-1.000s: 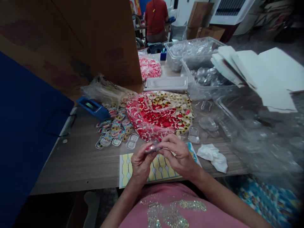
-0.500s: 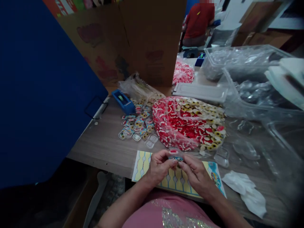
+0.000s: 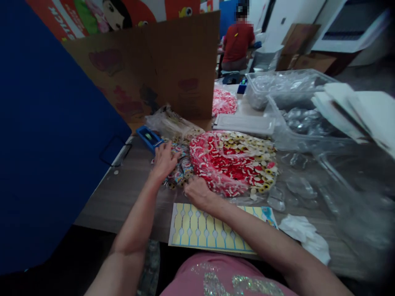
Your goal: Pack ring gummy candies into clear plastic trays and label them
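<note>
Left grip (image 3: 163, 160): released, fingers spread flat on the heap of small printed packets (image 3: 182, 169). Right grip (image 3: 197, 190): fingers curled under at the near edge of the same heap; whether anything is pinched in it cannot be told. Half a second earlier both grips met over the sticker sheet (image 3: 203, 228) around one small packet. They are now parted and have moved forward onto the heap, and the view has shifted. Count: one heap, its packets too many and too blurred to number; one blue tape dispenser (image 3: 148, 137) just beyond the left grip's fingertips; one yellow sticker sheet directly behind the right grip, partly covered by the right forearm; two bags of red and yellow sweets, the large one (image 3: 234, 160) touching the right side of the right grip, the smaller one (image 3: 224, 102) well beyond it; one flat white lid (image 3: 243, 123) between the two bags; two clear tubs (image 3: 277, 84) (image 3: 296, 123) far right of both grips; one crumpled white tissue (image 3: 305, 238) to the right rear. All lie on the wooden desk (image 3: 123, 197). A cardboard sheet (image 3: 160, 70) stands beyond the heap, and a blue panel (image 3: 46, 144) closes off the left. A person in a red shirt (image 3: 237, 43) sits far beyond, back turned.
</note>
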The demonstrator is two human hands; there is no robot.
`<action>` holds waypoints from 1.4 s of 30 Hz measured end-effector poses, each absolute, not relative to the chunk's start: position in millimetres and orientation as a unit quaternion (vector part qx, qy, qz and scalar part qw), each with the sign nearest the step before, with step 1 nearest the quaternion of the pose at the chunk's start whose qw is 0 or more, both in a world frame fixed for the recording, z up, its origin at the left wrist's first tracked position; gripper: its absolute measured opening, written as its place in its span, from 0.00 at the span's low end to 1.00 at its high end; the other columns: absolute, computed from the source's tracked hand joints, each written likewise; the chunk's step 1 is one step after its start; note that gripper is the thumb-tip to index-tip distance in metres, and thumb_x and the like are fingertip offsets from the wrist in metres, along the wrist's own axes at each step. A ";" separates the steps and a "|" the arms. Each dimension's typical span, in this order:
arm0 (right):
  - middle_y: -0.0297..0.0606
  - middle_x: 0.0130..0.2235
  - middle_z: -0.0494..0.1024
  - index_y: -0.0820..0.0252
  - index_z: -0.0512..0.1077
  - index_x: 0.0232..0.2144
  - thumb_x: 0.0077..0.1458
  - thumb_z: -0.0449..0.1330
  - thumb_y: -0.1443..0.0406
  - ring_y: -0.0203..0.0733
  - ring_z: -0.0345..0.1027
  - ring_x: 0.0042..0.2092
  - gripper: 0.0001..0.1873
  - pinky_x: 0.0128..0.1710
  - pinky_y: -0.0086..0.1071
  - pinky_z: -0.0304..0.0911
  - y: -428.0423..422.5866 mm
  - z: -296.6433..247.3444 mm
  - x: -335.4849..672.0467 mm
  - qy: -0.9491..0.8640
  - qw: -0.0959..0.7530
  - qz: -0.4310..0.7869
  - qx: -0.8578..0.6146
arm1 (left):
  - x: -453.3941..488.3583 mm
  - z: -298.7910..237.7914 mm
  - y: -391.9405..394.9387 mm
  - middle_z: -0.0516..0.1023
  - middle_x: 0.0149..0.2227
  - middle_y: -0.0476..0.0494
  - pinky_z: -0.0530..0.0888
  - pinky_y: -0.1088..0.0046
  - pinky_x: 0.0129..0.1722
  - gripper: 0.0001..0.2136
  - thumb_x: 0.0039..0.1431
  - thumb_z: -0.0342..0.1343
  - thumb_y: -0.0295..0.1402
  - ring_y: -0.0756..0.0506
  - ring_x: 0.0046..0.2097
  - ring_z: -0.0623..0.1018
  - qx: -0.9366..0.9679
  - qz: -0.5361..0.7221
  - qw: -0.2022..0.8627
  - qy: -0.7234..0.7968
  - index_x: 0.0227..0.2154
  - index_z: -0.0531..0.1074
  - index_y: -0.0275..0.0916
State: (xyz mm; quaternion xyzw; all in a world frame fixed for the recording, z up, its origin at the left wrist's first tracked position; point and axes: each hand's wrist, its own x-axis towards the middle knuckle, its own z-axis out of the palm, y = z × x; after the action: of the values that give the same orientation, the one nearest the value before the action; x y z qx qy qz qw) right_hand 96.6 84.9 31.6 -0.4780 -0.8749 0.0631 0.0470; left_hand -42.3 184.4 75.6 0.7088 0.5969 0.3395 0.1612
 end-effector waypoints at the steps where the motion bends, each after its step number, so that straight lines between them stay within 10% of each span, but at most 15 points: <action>1: 0.52 0.36 0.78 0.66 0.75 0.35 0.56 0.53 0.73 0.49 0.70 0.39 0.10 0.33 0.36 0.63 89.1 27.4 94.6 -0.877 0.048 0.067 -0.473 | -41.5 71.8 173.4 0.71 0.55 0.30 0.62 0.54 0.58 0.22 0.53 0.60 0.36 0.33 0.58 0.67 0.720 0.361 0.126 0.579 0.51 0.72 0.35; 6: 0.47 0.38 0.77 0.63 0.71 0.39 0.57 0.52 0.71 0.46 0.68 0.40 0.10 0.34 0.35 0.62 76.5 16.9 113.2 -0.892 0.093 0.067 -0.437 | -46.7 44.3 97.0 0.78 0.39 0.40 0.74 0.68 0.38 0.27 0.51 0.63 0.43 0.44 0.37 0.77 0.575 0.455 0.373 0.569 0.53 0.70 0.37; 13: 0.38 0.28 0.69 0.56 0.64 0.27 0.53 0.51 0.69 0.43 0.60 0.33 0.04 0.35 0.36 0.60 30.2 23.4 138.4 -0.858 0.382 0.031 -0.341 | -5.9 41.0 38.0 0.79 0.33 0.42 0.72 0.76 0.30 0.23 0.50 0.65 0.41 0.49 0.31 0.76 0.285 0.393 0.762 0.428 0.47 0.76 0.35; 32: 0.32 0.28 0.70 0.55 0.60 0.29 0.55 0.52 0.74 0.38 0.64 0.31 0.09 0.33 0.33 0.63 -37.8 8.6 211.1 -0.642 0.555 0.188 -0.494 | 81.4 21.5 6.7 0.78 0.37 0.42 0.73 0.75 0.29 0.19 0.54 0.61 0.28 0.51 0.30 0.75 0.137 0.298 0.902 0.282 0.50 0.72 0.36; 42: 0.40 0.33 0.75 0.60 0.73 0.34 0.60 0.52 0.69 0.43 0.65 0.38 0.09 0.41 0.37 0.59 14.4 25.0 249.3 -0.735 0.329 0.043 -0.592 | 65.6 24.2 15.5 0.78 0.42 0.40 0.61 0.82 0.19 0.16 0.58 0.59 0.32 0.51 0.29 0.76 0.173 0.324 0.880 0.301 0.50 0.71 0.40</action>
State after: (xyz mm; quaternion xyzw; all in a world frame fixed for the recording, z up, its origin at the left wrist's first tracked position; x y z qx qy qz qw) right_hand 249.3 14.4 25.0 -0.5920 -0.7346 0.0428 0.3288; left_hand 65.6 15.5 24.2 0.1734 0.3008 0.3237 0.8802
